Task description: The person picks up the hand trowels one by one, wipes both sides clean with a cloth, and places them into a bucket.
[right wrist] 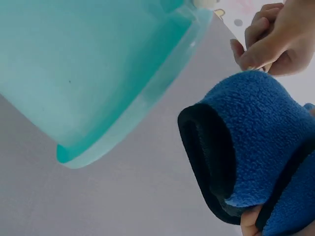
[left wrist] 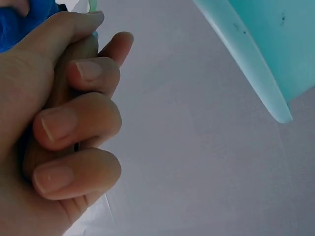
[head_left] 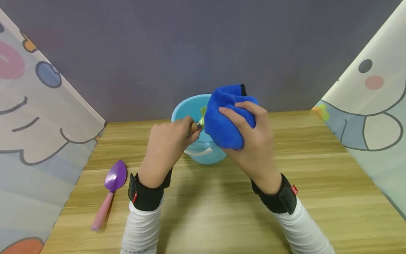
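Note:
My left hand (head_left: 168, 141) grips the wooden handle (left wrist: 81, 54) of a small green-headed hand tool (head_left: 203, 120) above the bucket. Its fingers curl fully round the handle in the left wrist view. My right hand (head_left: 257, 141) holds a bunched blue cloth (head_left: 222, 127) with dark edging against the green head. The cloth hides most of the head, so its shape cannot be made out. Behind and below both hands stands a light blue bucket (head_left: 206, 157) with a white handle (head_left: 200, 152). In the right wrist view the folded cloth (right wrist: 261, 132) hangs beside the bucket's rim (right wrist: 142, 108).
A purple trowel (head_left: 115, 176) with a pink handle lies on the wooden table (head_left: 215, 218) at the left. A grey panel (head_left: 196, 46) rises behind the table. Cartoon-printed sheets (head_left: 41, 106) flank both sides.

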The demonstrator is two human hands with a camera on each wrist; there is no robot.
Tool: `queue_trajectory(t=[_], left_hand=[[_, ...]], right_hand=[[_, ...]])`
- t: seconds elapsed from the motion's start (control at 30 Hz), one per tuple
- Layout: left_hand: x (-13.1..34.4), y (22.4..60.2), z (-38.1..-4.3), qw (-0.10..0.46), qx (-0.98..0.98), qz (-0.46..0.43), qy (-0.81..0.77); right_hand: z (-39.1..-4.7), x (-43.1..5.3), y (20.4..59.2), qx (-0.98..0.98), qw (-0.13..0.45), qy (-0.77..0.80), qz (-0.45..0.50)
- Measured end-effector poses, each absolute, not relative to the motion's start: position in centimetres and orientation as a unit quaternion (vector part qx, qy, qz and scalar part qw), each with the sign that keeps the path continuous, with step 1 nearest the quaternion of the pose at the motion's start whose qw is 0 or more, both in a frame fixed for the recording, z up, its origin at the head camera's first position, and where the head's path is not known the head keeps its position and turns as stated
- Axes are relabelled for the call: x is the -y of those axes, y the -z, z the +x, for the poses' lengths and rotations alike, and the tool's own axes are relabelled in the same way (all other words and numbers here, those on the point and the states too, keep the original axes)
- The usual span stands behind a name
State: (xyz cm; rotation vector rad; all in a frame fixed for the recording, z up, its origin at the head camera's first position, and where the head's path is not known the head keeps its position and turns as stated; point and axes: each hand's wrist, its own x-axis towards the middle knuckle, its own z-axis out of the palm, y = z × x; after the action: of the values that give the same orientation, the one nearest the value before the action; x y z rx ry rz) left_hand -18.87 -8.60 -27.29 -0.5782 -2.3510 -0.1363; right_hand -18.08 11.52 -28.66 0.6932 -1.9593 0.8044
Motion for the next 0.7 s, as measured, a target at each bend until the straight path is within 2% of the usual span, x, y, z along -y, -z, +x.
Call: queue_trajectory(t=[0.2,0.4,0.7], left_hand=[[9.0,27.5,-18.2,0.320,0.920,-0.225,0.040],[9.4,27.4,-18.4,0.337,0.911,-0.235,0.034],[10.3,27.5,-18.5,0.342,0.909,-0.237,0.024]], right_hand=[[-18.6,-10.5,29.6,0.804,0.431,-0.264,0.313],[-18.9,-9.7,30.1,0.812,0.429,-0.254,0.305],[-19.5,-8.8,30.4,0.844,0.382,-0.239,0.290]])
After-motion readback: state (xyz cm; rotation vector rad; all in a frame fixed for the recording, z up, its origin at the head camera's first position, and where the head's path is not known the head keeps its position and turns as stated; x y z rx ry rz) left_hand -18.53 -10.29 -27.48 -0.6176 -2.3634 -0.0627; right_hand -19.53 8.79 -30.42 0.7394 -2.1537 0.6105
